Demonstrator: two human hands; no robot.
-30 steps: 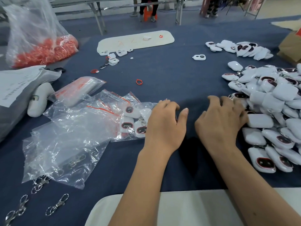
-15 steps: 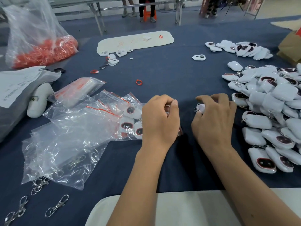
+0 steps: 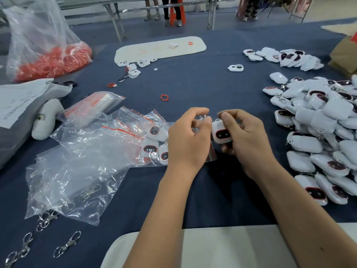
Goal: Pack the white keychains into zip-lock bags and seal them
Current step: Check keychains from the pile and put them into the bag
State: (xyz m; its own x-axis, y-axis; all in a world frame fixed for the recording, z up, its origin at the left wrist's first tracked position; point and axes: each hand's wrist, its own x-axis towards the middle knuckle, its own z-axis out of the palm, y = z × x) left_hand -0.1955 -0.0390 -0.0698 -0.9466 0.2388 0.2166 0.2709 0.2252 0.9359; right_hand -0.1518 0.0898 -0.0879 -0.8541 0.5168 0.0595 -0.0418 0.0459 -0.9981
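My right hand grips a white keychain with a red-rimmed dark window, held just above the blue table. My left hand pinches the mouth of a small clear zip-lock bag right beside the keychain. The bag hangs down between both hands, mostly hidden by the left hand. A big heap of white keychains lies to the right. Packed bags with keychains lie left of my left hand.
Loose clear bags spread across the left. Metal clasps lie near the front edge. A large bag of red rings stands at the back left, a white tray at the back, a cardboard box far right.
Both hands rose from the table and came together. The right hand took a keychain from the heap's edge and turned its window up; the left hand lifted a bag.
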